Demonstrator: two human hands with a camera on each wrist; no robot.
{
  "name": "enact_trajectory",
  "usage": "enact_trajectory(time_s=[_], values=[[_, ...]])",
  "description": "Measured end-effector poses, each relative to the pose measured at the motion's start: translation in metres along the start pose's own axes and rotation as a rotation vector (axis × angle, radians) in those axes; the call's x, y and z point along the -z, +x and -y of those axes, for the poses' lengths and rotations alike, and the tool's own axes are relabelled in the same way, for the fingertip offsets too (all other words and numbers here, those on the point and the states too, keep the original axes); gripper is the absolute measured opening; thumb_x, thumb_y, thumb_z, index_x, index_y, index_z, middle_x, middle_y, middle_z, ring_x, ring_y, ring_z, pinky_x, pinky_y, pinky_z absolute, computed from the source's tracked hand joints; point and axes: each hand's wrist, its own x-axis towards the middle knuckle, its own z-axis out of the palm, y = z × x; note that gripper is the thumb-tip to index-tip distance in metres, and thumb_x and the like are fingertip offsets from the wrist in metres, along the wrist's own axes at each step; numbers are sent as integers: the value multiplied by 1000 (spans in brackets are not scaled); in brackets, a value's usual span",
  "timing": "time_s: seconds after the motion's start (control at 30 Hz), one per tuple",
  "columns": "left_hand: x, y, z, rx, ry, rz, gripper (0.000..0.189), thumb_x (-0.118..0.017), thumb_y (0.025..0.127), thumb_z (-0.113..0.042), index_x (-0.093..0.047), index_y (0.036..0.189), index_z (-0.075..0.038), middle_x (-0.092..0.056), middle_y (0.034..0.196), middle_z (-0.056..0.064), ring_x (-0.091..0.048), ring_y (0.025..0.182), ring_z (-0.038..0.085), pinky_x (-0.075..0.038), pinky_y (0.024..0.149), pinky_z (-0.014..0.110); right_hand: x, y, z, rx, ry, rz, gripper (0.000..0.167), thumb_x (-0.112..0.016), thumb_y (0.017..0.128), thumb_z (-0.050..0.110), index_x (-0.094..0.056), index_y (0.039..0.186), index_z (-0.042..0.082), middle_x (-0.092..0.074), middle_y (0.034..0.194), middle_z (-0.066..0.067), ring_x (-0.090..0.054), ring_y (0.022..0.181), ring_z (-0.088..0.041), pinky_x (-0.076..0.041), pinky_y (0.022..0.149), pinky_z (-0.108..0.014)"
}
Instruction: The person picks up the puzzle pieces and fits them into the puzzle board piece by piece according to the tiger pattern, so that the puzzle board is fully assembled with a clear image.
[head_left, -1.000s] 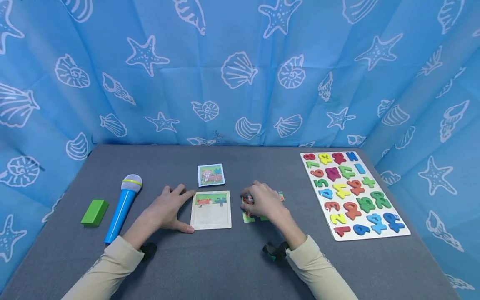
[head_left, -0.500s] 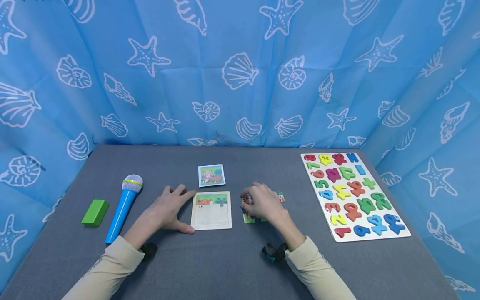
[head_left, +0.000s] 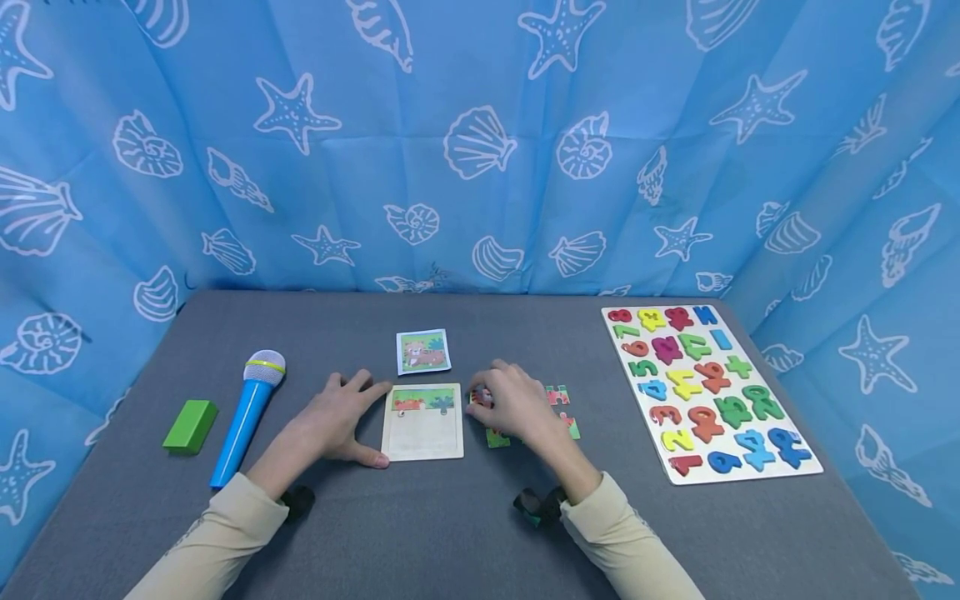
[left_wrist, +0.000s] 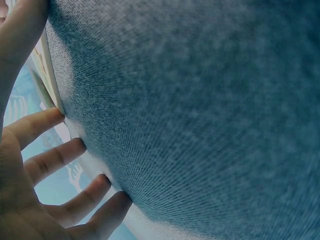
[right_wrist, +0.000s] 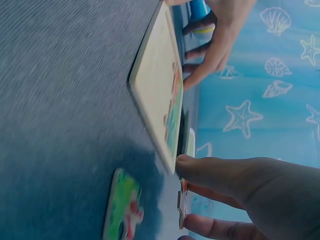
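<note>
Clock directions, in the head view, are read from the wooden puzzle tray (head_left: 422, 437), with twelve o'clock towards the curtain (head_left: 480, 217). The tray lies flat on the grey bench (head_left: 420, 533); coloured jigsaw pieces fill its upper row, while bare wood shows below. At nine o'clock, the left hand (head_left: 337, 421) is spread, its index fingertip at the tray's upper corner on that side and its thumb at the lower one. In the left wrist view the other fingertips rest on the bench.

At three o'clock, the right hand (head_left: 517, 404) pinches a patterned jigsaw piece (head_left: 482, 396) between thumb and fingers, just beside the tray's edge; the piece is partly hidden. Around this hand, loose pieces lie on the bench: a green one (head_left: 497, 438) at the hand's seven o'clock, a red-and-green one (head_left: 557, 395) at its three o'clock and another (head_left: 570, 426) at its four o'clock.

A square picture card (head_left: 423, 351) lies near the tray at twelve o'clock. Further out at nine o'clock are a blue toy microphone (head_left: 247, 417) and, beyond it, a green rectangular block (head_left: 191, 426). Well apart at three o'clock lies a numeral puzzle board (head_left: 663, 450) with multicoloured figures.
</note>
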Motion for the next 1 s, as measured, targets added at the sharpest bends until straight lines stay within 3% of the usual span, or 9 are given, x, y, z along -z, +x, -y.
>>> enact_trajectory(time_s=[0.23, 0.53, 0.8, 1.0], values=[[0, -1, 0, -3, -6, -5, 111, -86, 66, -69, -46, 153, -14, -46, 147, 23, -46, 125, 52, -49, 93, 68, -3, 3, 18, 36, 3, 20, 25, -80, 90, 28, -78, 111, 15, -65, 97, -6, -51, 79, -18, -37, 56, -30], [-1, -1, 2, -9, -17, -10, 110, -86, 66, -68, -47, 152, -13, -47, 147, 23, -47, 125, 52, -49, 92, 68, -10, 11, 42, 80, -13, 63, 27, -79, 91, 33, -77, 114, 19, -70, 110, -6, -61, 95, -21, -52, 71, -39], [-1, -1, 2, -17, -4, -23, 109, -86, 66, -68, -47, 152, -13, -48, 146, 23, -47, 125, 54, -50, 91, 68, -20, 16, 60, 122, -10, 81, 27, -78, 91, 33, -77, 115, 21, -69, 106, -2, -57, 90, -17, -40, 62, -27], [-1, -1, 2, -22, 5, -30, 110, -86, 66, -68, -47, 152, -12, -48, 145, 23, -47, 124, 54, -51, 90, 68, -29, 18, 71, 139, -61, 90, 30, -78, 91, 37, -76, 118, 24, -67, 103, 0, -55, 85, -14, -41, 61, -27]])
